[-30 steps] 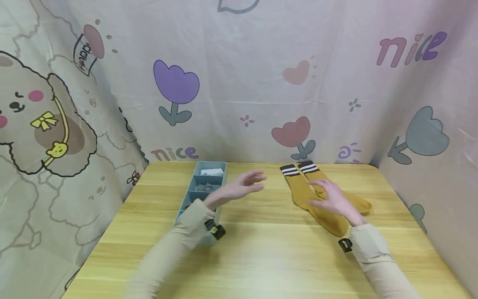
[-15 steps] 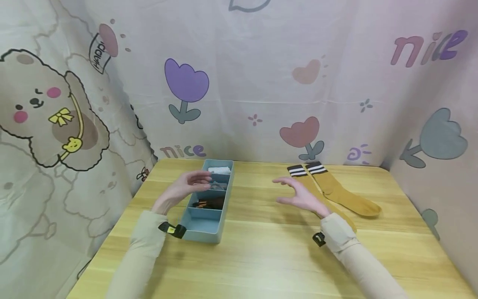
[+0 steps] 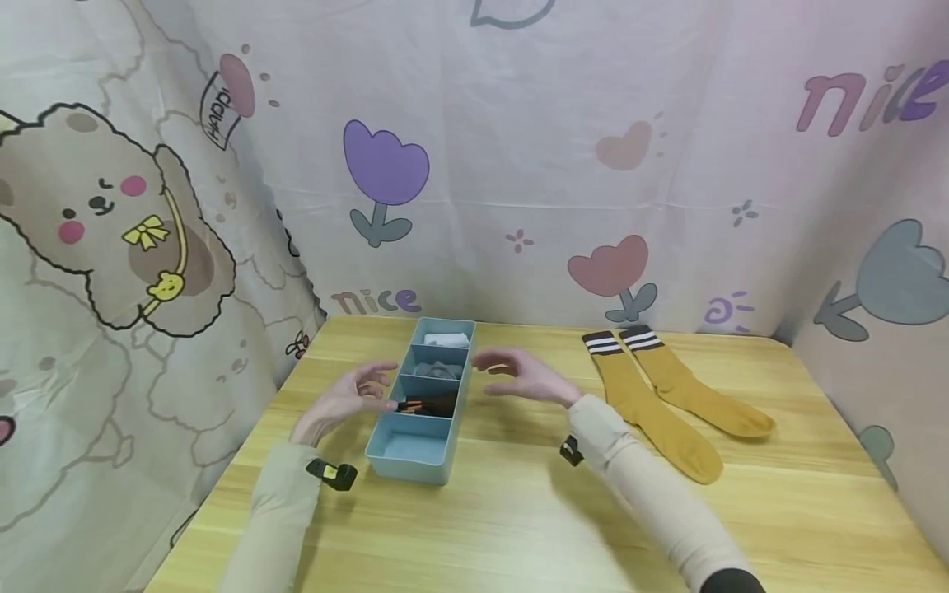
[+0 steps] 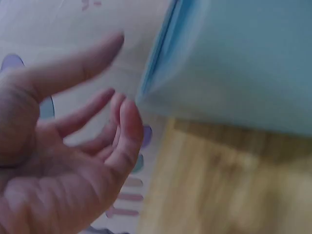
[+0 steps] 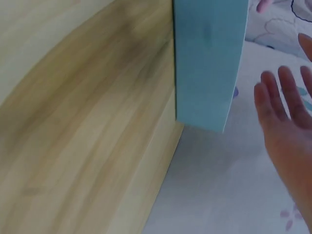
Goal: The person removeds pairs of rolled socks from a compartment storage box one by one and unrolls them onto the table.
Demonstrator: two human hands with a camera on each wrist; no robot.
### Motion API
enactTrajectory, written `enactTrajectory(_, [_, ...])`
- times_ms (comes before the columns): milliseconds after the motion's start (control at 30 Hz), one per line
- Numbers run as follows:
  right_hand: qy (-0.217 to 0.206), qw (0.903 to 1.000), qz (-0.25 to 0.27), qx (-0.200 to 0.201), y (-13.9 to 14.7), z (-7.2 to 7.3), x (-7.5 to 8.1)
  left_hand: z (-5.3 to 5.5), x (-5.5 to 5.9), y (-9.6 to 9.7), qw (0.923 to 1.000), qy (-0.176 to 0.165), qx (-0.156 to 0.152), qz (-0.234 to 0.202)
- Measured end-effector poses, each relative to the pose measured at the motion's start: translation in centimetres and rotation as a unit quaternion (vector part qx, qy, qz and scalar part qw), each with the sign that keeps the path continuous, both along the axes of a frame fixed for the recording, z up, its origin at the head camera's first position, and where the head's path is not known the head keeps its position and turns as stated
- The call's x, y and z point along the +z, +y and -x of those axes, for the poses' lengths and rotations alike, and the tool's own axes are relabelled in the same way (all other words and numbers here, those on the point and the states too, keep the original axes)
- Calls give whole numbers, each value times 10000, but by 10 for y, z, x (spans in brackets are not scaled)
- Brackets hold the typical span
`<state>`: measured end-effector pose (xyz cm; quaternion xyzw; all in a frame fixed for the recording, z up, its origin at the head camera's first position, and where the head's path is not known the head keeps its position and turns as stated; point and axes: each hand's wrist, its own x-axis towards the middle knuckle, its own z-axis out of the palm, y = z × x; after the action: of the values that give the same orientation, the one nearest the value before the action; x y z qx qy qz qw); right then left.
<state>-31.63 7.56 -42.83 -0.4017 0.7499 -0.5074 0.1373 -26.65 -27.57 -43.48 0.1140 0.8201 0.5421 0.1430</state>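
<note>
A long light-blue divided storage box (image 3: 409, 471) stands on the table, left of the middle. Its back compartment holds a folded white cloth (image 3: 447, 340), the one before it a grey cloth (image 3: 437, 370). A dark brown bundle with orange stripes (image 3: 433, 404) lies in the third; the front compartment shows its floor. My left hand (image 3: 348, 399) is at the box's left side, fingers loosely bent, thumb near the rim. Off the right side hovers my right hand (image 3: 526, 377), fingers extended towards the box. Both wrist views show a gap between hand and box wall (image 4: 234, 73).
Two mustard-yellow socks (image 3: 652, 403) with dark, white-striped cuffs lie flat side by side on the right of the wooden table (image 3: 489, 527). A printed curtain (image 3: 474, 247) closes off the back and both sides.
My left hand has gone from over the box to its left side. My right hand has moved left, away from above the socks to the box's right side. The head view has turned slightly left.
</note>
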Motion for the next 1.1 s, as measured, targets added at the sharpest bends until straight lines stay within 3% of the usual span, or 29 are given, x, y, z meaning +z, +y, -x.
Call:
enactTrajectory(167, [-282, 9972, -236, 649, -36, 9, 5, 2, -14, -9, 9986, -279, -414, -170])
enactTrajectory(433, [-739, 9817, -1147, 1325, -84, 12, 10, 4, -23, -9, 9976, -446, -519, 81])
enactTrajectory(700, [-347, 9643, -2251, 1348, -114, 15, 8, 4, -28, -13, 9962, -551, -669, 4])
enactTrajectory(867, [-9, 9463, -2949, 1323, -128, 17, 7, 3, -28, -16, 9959, -531, -716, -141])
enactTrajectory(967, [126, 9384, -3178, 1354, -133, 18, 4, 1, -28, -18, 9959, -534, -708, -176])
enactTrajectory(1100, [-10, 9358, -3244, 1381, -136, 19, 2, -1, -27, -19, 9958, -568, -686, -205])
